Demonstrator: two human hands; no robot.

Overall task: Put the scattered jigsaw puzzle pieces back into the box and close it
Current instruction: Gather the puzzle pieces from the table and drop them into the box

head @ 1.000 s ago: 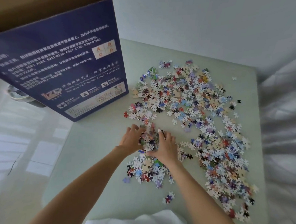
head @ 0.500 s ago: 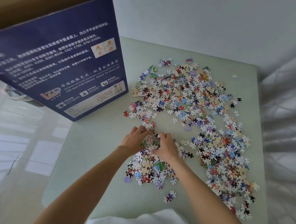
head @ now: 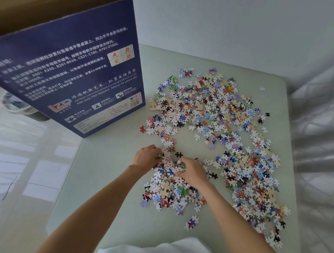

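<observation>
A pale green table with a smooth, matte top and rounded corners carries a wide scatter of jigsaw puzzle pieces — small, flat cardboard shapes with knobs and notches, printed in white, blue, red, purple and black, a few showing a plain tan back. They lie in a loose band from the far middle of the table down its right side, with a smaller, denser heap near the front between the person's forearms.

The left hand and the right hand rest on the far edge of that heap, facing each other, fingers curled down into the pieces and cupped around a small mound between them. Whether either hand has actually closed on any pieces cannot be told; the fingertips are buried among them.

The box stands at the table's far left corner, tilted, its glossy dark blue panel covered in white printed text and a small lettered diagram. Its top is open, showing raw brown cardboard inside. It sits well apart from the hands, and none of the pieces can be seen within it.

White, softly creased fabric lies along the right of the table.
</observation>
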